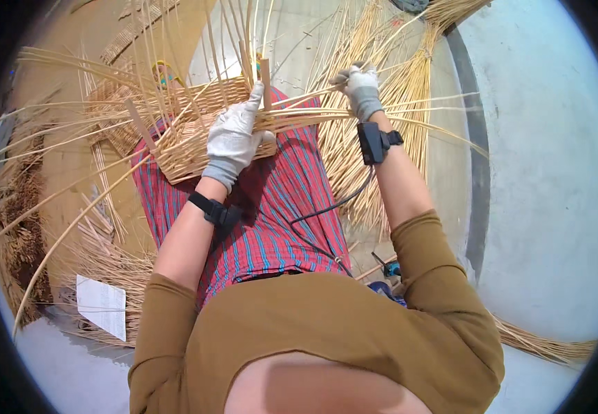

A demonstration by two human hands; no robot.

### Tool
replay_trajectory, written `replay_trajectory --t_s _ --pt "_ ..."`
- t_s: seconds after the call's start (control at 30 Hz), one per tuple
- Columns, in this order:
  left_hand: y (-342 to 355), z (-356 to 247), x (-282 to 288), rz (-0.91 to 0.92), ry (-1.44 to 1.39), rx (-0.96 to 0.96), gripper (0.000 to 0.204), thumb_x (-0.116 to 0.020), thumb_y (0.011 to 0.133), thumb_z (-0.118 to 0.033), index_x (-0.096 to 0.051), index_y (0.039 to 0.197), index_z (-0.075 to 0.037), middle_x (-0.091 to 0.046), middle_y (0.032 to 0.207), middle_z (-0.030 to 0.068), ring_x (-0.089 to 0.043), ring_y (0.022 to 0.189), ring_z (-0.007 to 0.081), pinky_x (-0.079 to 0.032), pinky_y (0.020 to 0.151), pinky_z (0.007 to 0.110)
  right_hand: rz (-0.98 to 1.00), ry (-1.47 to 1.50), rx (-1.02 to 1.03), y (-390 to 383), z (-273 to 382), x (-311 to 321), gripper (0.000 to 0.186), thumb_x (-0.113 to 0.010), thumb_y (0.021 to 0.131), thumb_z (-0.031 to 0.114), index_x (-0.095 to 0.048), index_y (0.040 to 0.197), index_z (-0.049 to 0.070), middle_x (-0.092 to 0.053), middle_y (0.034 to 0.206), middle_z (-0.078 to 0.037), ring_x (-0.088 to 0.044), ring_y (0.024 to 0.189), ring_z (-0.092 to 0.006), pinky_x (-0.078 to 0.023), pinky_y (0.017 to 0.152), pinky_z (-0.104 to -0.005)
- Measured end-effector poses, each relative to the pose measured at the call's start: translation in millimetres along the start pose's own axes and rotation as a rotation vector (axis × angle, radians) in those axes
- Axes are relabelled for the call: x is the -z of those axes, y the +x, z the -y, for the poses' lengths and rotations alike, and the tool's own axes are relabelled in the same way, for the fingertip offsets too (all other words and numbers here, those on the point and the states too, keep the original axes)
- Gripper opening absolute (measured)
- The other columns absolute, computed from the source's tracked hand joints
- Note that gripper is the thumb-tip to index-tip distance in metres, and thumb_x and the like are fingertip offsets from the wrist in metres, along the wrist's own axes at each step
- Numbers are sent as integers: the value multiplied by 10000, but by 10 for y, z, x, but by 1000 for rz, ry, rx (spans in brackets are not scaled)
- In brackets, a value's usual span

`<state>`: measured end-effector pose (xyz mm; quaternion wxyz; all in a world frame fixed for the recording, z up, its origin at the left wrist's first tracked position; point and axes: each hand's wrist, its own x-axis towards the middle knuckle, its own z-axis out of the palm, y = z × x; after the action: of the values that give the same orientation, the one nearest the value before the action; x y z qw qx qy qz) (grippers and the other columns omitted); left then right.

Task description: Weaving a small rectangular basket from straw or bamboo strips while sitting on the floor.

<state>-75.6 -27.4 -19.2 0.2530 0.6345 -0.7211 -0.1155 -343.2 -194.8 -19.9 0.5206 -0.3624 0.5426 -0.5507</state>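
A half-woven wicker basket (192, 138) rests on my lap, its long pale canes fanning out to the left and upward. Flat wooden slats (265, 83) stand at its corners. My left hand (233, 141), in a white work glove, grips the basket's right end with the thumb pointing up; its fingertips are partly hidden. To the right, my right hand (360, 84), also gloved, is closed on a thin cane (316, 93) that runs to the basket. Other loose canes (313, 119) stick out just below that hand.
A large bundle of canes (409, 103) lies on the floor at the right. More canes and brown bundles (30, 234) lie at the left, near a white sheet (101, 307). A checked red cloth (292, 200) covers my legs. A cable (333, 207) runs from my right wrist strap.
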Motion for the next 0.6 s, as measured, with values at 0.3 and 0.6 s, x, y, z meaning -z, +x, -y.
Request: replay_trajectory --t_s 0.3,0.6 --pt "-62 -112 14 14 183 -15 870 -680 883 -358 -279 1602 -78 -627 1053 116 -615 990 305 -438 876 450 1050 -559 747 -2536 648 -1255 404 -683 854 124 -663 1244 22 -698 1091 -114 -682 884 -269 -553 837 -366" --pt "-457 647 479 -257 -1281 681 327 -599 1038 -335 -612 1184 -44 -704 962 65 -699 865 156 -520 493 248 662 -1107 405 -1048 143 -916 625 -747 835 498 -620 1205 10 -683 992 -215 -681 948 -361 -534 859 -415"
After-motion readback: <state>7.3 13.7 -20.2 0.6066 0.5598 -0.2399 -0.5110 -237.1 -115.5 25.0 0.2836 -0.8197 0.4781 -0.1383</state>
